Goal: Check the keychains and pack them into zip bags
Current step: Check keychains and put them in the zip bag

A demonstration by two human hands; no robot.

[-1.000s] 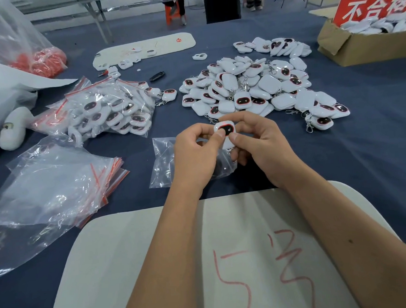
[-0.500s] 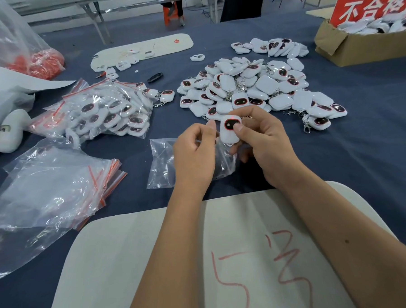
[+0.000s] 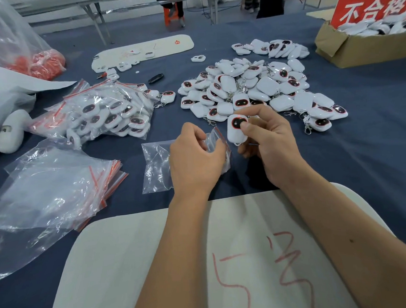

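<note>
My right hand (image 3: 267, 145) pinches a white keychain (image 3: 235, 131) with a dark red-rimmed face, held upright just above the blue table. My left hand (image 3: 195, 159) grips the red-striped mouth of a small clear zip bag (image 3: 157, 168) that lies on the cloth beneath it. The keychain sits just right of the bag's mouth, outside it. A heap of loose white keychains (image 3: 259, 87) lies beyond my hands.
A pile of bagged keychains (image 3: 105, 111) sits at the left. A stack of empty zip bags (image 3: 46, 195) lies nearer left. A cardboard box (image 3: 356, 49) with a red sign stands at the far right. A white board (image 3: 156, 262) with red writing is under my forearms.
My left hand let go of the keychain and dropped onto the zip bag's mouth. My right hand turned the keychain upright and kept hold of it.
</note>
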